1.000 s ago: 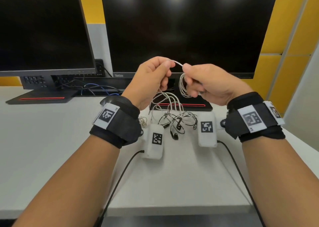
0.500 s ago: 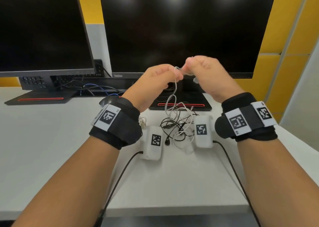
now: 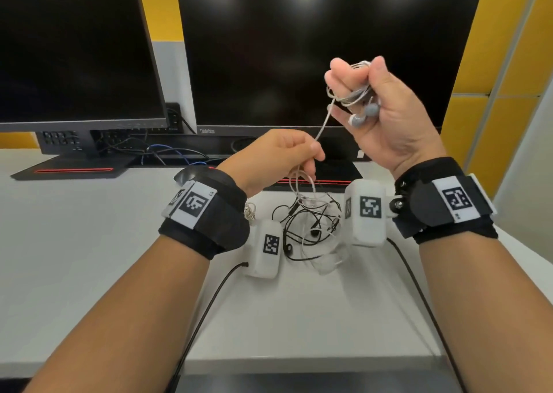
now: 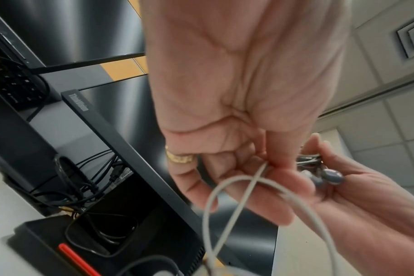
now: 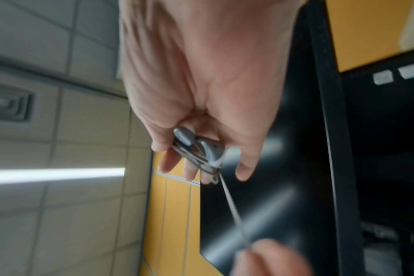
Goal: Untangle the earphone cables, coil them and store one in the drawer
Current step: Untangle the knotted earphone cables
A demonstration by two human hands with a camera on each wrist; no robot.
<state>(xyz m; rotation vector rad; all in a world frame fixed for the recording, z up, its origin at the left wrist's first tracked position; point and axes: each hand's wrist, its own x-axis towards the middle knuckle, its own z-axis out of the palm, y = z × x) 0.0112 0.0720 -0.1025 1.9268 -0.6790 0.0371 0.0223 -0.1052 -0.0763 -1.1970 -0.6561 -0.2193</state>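
White desk [image 3: 89, 258], centre frame: right hand [image 3: 389, 123] grips coiled cable [image 3: 354, 95]; left hand [image 3: 278, 156] pinches its tail above tangle [image 3: 311, 228].

White earphone cable [image 3: 353, 93] part-coiled, above tangled cables [image 3: 311, 222] on desk

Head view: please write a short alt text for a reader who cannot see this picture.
The right hand, raised before a dark monitor, holds a coil of white earphone cable with both earbuds, while the left hand, lower, pinches the same cable. Below them, black earphones and loose white cable lie tangled on the white desk.
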